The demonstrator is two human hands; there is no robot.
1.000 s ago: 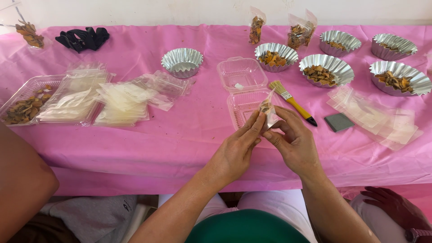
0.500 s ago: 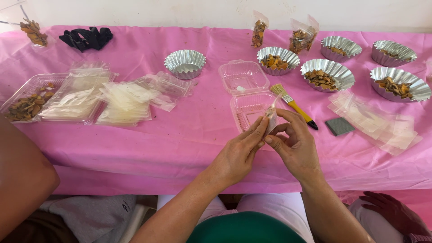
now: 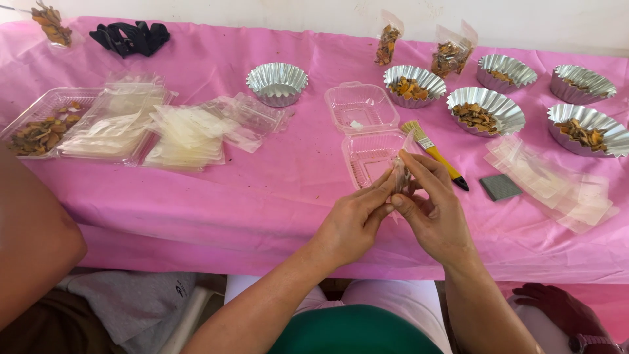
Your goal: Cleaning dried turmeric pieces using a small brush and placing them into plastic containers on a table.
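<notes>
My left hand (image 3: pixel 354 219) and my right hand (image 3: pixel 432 210) meet just above the near part of the pink table (image 3: pixel 275 190). Between their fingertips they pinch a small clear plastic bag (image 3: pixel 401 172) with a few brown pieces inside. Right behind the hands lies an open clear hinged plastic box (image 3: pixel 367 134). A brush with a yellow handle (image 3: pixel 434 152) lies beside the box, to the right of my fingers.
Several foil cups with brown dried pieces (image 3: pixel 485 110) stand at the back right, an empty foil cup (image 3: pixel 276 83) at centre. Stacks of clear bags (image 3: pixel 187 134) and a filled tray (image 3: pixel 39 128) lie left. A grey pad (image 3: pixel 500 187) and flat bags (image 3: pixel 557 183) lie right. Another person's arm (image 3: pixel 33 242) is at left.
Both hands stay together on the small bag, fingers shifting slightly on it. The view has drifted a little; nothing on the table has moved.
</notes>
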